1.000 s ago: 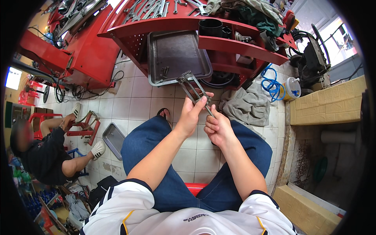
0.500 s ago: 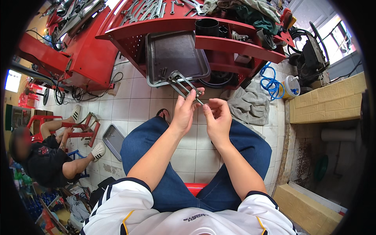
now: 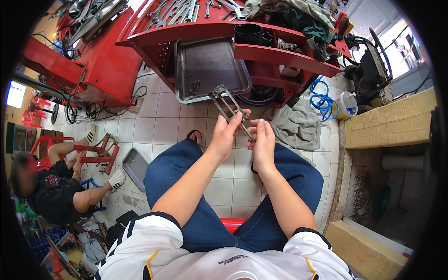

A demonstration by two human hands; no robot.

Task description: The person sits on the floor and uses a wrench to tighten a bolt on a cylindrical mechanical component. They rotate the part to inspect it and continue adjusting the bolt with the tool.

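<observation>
A two-legged metal puller point(image 3: 225, 103), with a pair of long parallel bars and a central rod, is held in front of me over the floor. My left hand point(image 3: 226, 133) is closed round its near end, thumb along the bars. Close beside it, my right hand point(image 3: 262, 140) has its fingers bent at the rod's near end, gripping it; the hand itself hides some of that contact. Beyond the puller's far end lies a dark metal tray point(image 3: 212, 63) with a few small bolt-like pieces point(image 3: 195, 86) in it.
A red tool cart point(image 3: 289, 53) with several wrenches point(image 3: 179, 11) on top stands ahead. To the right are a grey cloth point(image 3: 296, 128), a blue hose point(image 3: 323, 100) and a white-and-yellow bucket point(image 3: 347, 103). At left, a second tray point(image 3: 135, 168) lies near a seated person point(image 3: 58, 196) handling a red frame point(image 3: 100, 156).
The puller and my left hand have shifted slightly right, away from over the tray. My right hand's fingers have turned more upright at the rod's end.
</observation>
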